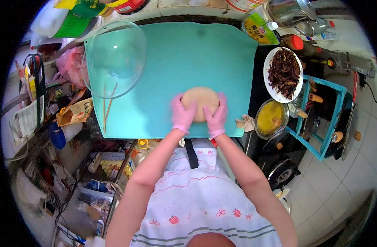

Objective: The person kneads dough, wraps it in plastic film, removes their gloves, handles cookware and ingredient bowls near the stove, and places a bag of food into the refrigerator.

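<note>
Kitchen interior, viewed from above. The floor [326,175], visible at the right, is laid with pale square tiles divided by dark joints. A dark worktop [258,74] spans the middle; along its far side runs a cream tiled ledge [176,13], its joints discoloured in places. A blue open-framed rack [325,157] stands at the right, with a black gas burner [281,176] nearer the viewer. The left side is given over to crowded storage, including a mesh panel [36,177] and loose dark cables [67,201]; many contents are too blurred to identify. Light falls brighter on the floor, dimmer over the near-left storage.
</note>
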A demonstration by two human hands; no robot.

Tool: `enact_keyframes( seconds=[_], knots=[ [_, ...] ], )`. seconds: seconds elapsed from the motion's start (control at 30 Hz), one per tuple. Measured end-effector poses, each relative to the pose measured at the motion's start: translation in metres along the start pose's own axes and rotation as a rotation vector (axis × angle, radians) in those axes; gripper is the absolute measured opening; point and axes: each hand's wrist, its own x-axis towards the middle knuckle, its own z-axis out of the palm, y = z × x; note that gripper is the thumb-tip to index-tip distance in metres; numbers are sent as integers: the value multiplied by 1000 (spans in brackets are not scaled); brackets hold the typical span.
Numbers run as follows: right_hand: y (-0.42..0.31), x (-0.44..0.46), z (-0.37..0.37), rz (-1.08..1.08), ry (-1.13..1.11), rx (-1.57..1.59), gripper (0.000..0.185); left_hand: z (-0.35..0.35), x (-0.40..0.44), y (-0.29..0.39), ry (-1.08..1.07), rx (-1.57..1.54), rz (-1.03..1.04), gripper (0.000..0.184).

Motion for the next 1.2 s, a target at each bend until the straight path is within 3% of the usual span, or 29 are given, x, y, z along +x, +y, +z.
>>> enact_keyframes(
  seconds=[0.13, 0.2, 0.3, 0.4, 0.43, 0.53, 0.6, 0.67, 0.7, 0.77, 0.83, 0.9, 0.97, 1.0, 1.07, 1.1, 1.13, 1.2],
  knots=[
    [-15, -6, 7, 141, 67, 285, 65, -20, -20, 11, -55, -181, 39, 42],
    [-48, 1, -2, 40, 48, 332, 59, -38, -42, 21, -41, -321, 120, 41],
    [-124, 38, -19, -240, -20, 243, 48, -82, -44, 75, 189, -477, 175, 40],
    [-137, 78, 14, -406, -64, 205, 36, -99, -12, 80, 359, -396, 195, 39],
    [-136, 91, 28, -428, -74, 214, 32, -99, 7, 64, 309, -246, 147, 39],
    [-97, 116, 72, -273, -89, -88, 25, -91, 41, -2, 237, 91, 24, 43],
    [-136, 136, 40, 104, -250, 177, 18, -90, 33, -15, 310, 167, -30, 47],
    [-160, 133, 24, 152, -321, 322, 14, -109, 9, -2, 221, 145, 34, 44],
    [-165, 132, 25, -16, -295, 344, 15, -117, -3, 2, 173, 137, 69, 42],
    [-149, 129, 56, -84, -322, 308, 19, -118, -24, -11, 155, 128, 9, 41],
    [-68, 112, 147, 147, -443, 178, 22, -118, -29, -22, 161, 131, -10, 40],
    [2, 112, 199, -90, -564, -343, 26, -118, -34, -26, 174, 138, 5, 39],
    [-3, 118, 197, 171, -739, -202, 28, -120, -32, -18, 119, 106, -39, 39],
    [-33, 127, 164, 562, -824, 210, 27, -121, -32, -15, 81, 86, -57, 39],
    [-67, 143, 116, 818, -693, 773, 27, -120, -16, -22, 61, 125, -69, 40],
    [-69, 146, 96, 704, -520, 888, 27, -116, -7, -26, 56, 137, -81, 40],
    [-74, 146, 83, 594, -347, 995, 28, -114, 6, -29, 186, 307, 43, 42],
    [-85, 144, 65, 399, -178, 789, 27, -108, 40, -35, 428, 647, 290, 44]
  ],
)
